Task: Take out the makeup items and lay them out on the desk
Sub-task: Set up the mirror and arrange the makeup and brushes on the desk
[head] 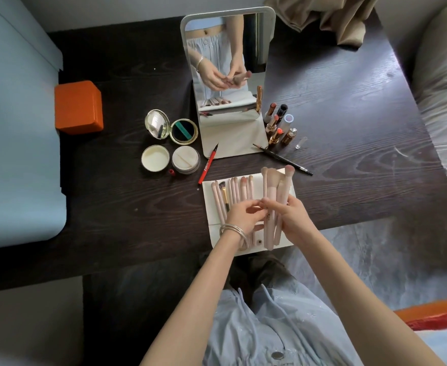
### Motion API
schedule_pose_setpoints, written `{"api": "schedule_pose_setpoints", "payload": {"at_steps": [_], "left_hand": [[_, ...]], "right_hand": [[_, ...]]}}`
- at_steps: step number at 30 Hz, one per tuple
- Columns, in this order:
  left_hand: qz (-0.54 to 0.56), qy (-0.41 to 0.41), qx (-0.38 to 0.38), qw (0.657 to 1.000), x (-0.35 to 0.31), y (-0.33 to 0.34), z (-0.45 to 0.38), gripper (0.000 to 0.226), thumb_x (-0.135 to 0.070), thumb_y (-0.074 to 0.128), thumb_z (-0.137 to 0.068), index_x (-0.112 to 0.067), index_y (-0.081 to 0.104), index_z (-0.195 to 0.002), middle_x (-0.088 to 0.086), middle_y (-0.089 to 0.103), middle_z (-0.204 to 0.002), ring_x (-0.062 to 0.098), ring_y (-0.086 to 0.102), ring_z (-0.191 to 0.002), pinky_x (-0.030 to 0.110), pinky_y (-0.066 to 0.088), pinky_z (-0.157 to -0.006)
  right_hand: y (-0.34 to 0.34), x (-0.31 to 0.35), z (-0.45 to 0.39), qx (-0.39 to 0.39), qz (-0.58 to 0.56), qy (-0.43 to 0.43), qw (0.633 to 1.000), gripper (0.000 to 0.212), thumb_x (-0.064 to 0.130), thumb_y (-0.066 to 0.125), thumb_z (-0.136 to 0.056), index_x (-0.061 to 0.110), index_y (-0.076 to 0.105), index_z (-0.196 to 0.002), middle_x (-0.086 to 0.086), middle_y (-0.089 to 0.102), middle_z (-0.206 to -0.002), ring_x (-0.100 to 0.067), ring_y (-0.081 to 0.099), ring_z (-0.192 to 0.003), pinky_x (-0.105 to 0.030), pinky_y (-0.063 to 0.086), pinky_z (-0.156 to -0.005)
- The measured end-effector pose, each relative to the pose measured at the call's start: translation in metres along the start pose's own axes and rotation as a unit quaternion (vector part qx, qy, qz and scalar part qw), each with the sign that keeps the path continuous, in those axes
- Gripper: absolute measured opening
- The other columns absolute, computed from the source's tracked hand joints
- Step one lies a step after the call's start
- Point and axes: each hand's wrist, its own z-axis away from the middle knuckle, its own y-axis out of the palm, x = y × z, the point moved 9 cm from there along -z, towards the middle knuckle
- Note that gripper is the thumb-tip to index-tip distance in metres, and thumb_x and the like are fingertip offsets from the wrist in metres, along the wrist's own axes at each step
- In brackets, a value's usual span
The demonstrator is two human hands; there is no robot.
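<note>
Makeup brushes (275,196) | pale pink handles, fluffy tips | right hand (295,220) grip clenched round bunch | left hand (243,216) pinching one

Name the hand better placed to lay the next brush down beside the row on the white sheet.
Probably the left hand: it hovers by the laid-out row, fingers at the handles, while the right hand grips the brush bundle.

We are reaching both bare forearms forward, our hands meeting side by side, our right hand (295,219) closing around brushes (275,196), our left hand (243,215), bangles (234,231) on its wrist, pinching at them with curled fingertips.
</note>
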Motion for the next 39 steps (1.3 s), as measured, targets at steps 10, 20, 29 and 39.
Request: {"api": "schedule_pose_setpoints", "payload": {"at_steps": [10,20,29,39], "left_hand": [[-0.167,0.022,-0.114,0.979,0.005,-0.005,-0.005,0.012,-0.016,0.069,-0.082,-0.017,0.061,-0.090,0.000,0.067,-0.081,0.017,0.068,-0.077,0.037,0.060,-0.073],[-0.210,0.036,-0.141,0.967,0.006,-0.025,-0.009,0.019,-0.020,0.074,-0.077,-0.022,0.055,-0.077,-0.003,0.065,-0.072,0.018,0.067,-0.076,0.036,0.058,-0.076],[-0.209,0.028,-0.167,0.963,0.014,-0.046,-0.005,0.016,-0.015,0.064,-0.083,-0.025,0.057,-0.074,-0.003,0.065,-0.073,0.019,0.068,-0.072,0.039,0.059,-0.075],[-0.205,0.032,-0.156,0.966,0.015,-0.049,-0.006,0.013,-0.012,0.065,-0.083,-0.022,0.059,-0.077,-0.001,0.066,-0.073,0.019,0.069,-0.073,0.038,0.059,-0.075]], "right_hand": [[-0.014,-0.009,-0.003,-0.091,0.093,-0.004,0.991,0.022,0.009,0.073,-0.077,0.004,0.055,-0.089,-0.017,0.063,-0.085,-0.026,0.066,-0.073,-0.035,0.057,-0.062],[-0.009,-0.015,-0.007,-0.118,0.090,-0.025,0.989,0.012,0.012,0.075,-0.076,0.008,0.064,-0.076,-0.002,0.065,-0.069,-0.013,0.062,-0.066,-0.022,0.044,-0.057],[-0.017,-0.020,-0.019,-0.180,0.131,-0.009,0.975,0.028,0.019,0.074,-0.074,0.005,0.062,-0.095,-0.011,0.068,-0.091,-0.024,0.066,-0.085,-0.038,0.055,-0.075],[-0.017,-0.027,-0.021,-0.204,0.150,-0.003,0.967,0.031,0.023,0.077,-0.071,0.008,0.060,-0.094,-0.009,0.067,-0.091,-0.024,0.064,-0.086,-0.044,0.055,-0.079]]}}
